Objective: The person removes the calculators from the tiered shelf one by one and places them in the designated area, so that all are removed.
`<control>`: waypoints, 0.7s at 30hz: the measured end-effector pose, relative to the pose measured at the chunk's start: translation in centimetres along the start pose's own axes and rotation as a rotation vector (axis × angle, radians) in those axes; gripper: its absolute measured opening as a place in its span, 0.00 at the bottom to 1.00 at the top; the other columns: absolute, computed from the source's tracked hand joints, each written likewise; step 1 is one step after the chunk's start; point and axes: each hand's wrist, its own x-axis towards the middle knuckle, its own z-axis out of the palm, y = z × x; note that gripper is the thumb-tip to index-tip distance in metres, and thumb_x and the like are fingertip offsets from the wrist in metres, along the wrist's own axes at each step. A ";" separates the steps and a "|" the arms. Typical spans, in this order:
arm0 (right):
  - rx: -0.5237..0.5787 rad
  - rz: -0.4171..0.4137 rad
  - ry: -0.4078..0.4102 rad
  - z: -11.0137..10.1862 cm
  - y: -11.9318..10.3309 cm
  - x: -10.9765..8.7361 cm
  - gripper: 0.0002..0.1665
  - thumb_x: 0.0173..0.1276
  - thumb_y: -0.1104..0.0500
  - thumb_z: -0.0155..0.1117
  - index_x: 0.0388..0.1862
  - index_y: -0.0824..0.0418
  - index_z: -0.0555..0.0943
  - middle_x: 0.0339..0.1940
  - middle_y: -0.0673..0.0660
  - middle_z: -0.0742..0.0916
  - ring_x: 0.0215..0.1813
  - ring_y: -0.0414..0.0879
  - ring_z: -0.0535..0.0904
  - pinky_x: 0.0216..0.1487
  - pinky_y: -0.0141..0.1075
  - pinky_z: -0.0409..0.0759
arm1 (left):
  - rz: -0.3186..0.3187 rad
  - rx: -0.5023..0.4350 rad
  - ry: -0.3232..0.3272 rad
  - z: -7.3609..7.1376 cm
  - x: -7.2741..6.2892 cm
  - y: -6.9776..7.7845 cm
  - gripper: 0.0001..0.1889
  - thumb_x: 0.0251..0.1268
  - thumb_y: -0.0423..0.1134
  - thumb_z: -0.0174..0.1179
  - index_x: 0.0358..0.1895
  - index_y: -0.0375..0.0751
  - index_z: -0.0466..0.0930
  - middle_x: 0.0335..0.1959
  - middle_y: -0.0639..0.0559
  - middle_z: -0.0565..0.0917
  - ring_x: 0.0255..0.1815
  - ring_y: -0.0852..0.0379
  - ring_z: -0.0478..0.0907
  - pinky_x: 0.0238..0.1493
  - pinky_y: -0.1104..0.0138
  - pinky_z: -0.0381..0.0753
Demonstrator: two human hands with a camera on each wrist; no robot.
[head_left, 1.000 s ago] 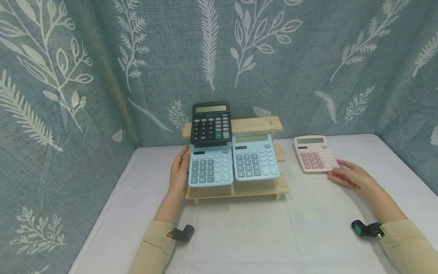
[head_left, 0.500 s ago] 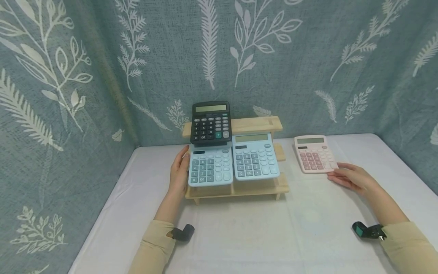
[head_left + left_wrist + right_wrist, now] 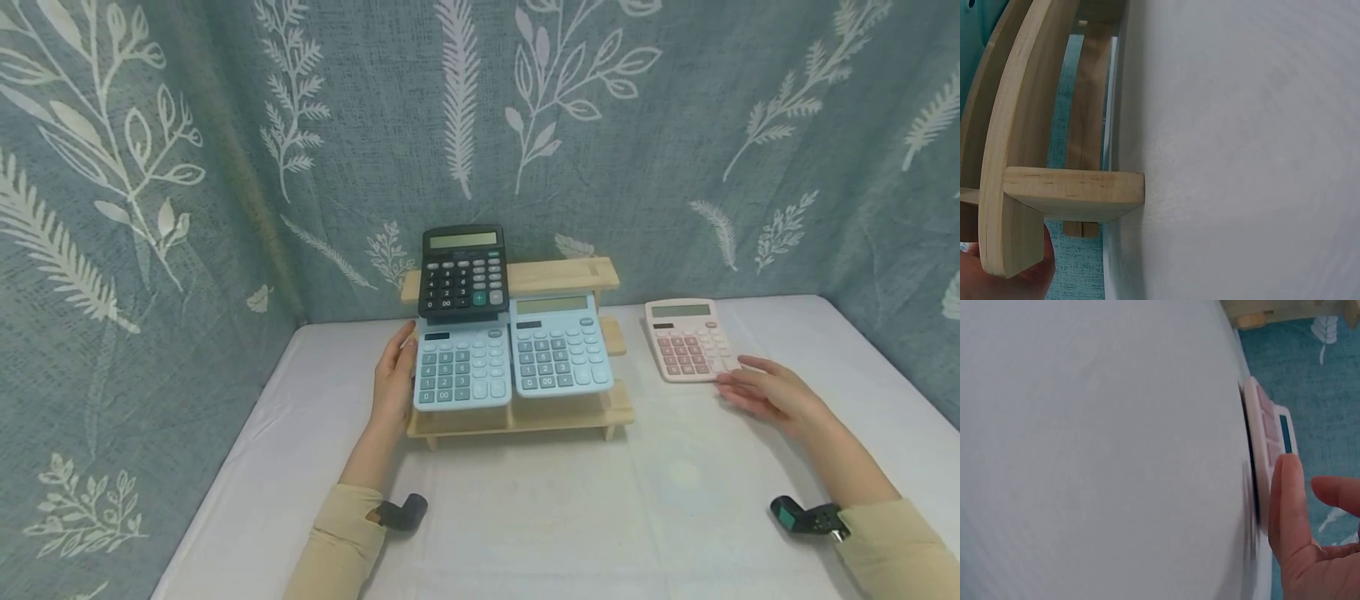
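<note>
At the left side of a tiered wooden rack (image 3: 564, 273), my left hand (image 3: 392, 379) grips its end; in the left wrist view part of the hand shows behind a wooden board (image 3: 1019, 125). On the rack, a black calculator (image 3: 463, 271) sits above a light blue calculator (image 3: 480, 354), covering its top. A second light blue calculator (image 3: 588, 346) leans to their right. The pink calculator (image 3: 678, 342) lies on the table, my right hand (image 3: 772, 396) at its lower right corner. In the right wrist view the fingers (image 3: 1294, 506) are extended and overlap the calculator's edge, the thumb apart.
A white cloth covers the table (image 3: 525, 517). Behind and at both sides hangs a blue-green curtain (image 3: 360, 125) with white leaf patterns. Each wrist carries a small dark camera, the left camera (image 3: 403, 511) and the right camera (image 3: 806, 514).
The pink calculator has shifted very slightly nearer, and my right hand has drawn back a little with its fingers loosened at the corner. My left hand stays in place on the rack.
</note>
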 end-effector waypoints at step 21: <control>0.104 -0.155 -0.107 4.9 -3.0 -2.4 0.49 0.74 0.53 0.59 0.80 0.62 0.41 0.49 0.42 0.79 0.49 0.35 0.80 0.49 0.28 0.80 | 0.024 -0.011 -0.003 0.0 0.0 -0.2 0.24 0.79 0.51 0.42 0.74 0.56 0.61 0.71 0.51 0.66 0.70 0.52 0.63 0.66 0.55 0.68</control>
